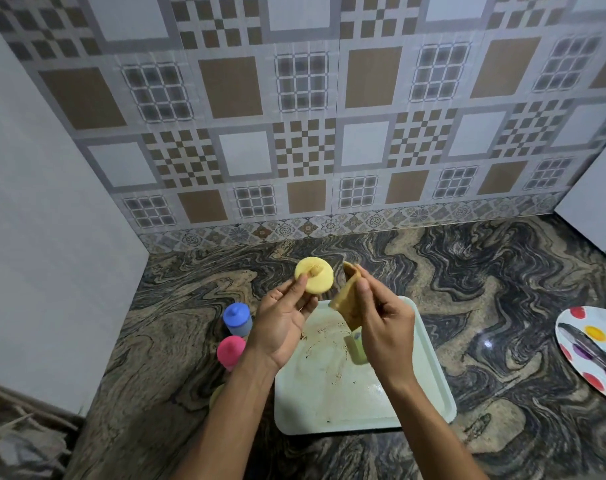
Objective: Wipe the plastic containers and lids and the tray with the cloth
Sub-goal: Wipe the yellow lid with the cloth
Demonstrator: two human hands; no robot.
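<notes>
My left hand holds a round yellow lid by its edge, raised above the counter with its knob facing me. My right hand pinches a brownish-yellow cloth just right of the lid, a small gap between them. Below both hands lies a pale green tray with dark smears on its surface. A green container stands on the tray, partly hidden behind my right hand. A blue lidded container and a pink one stand on the counter left of the tray.
A yellowish object peeks out beside my left forearm. A polka-dot plate with a dark utensil lies at the right edge. A white appliance stands at the back right. Tiled wall runs behind the marbled counter.
</notes>
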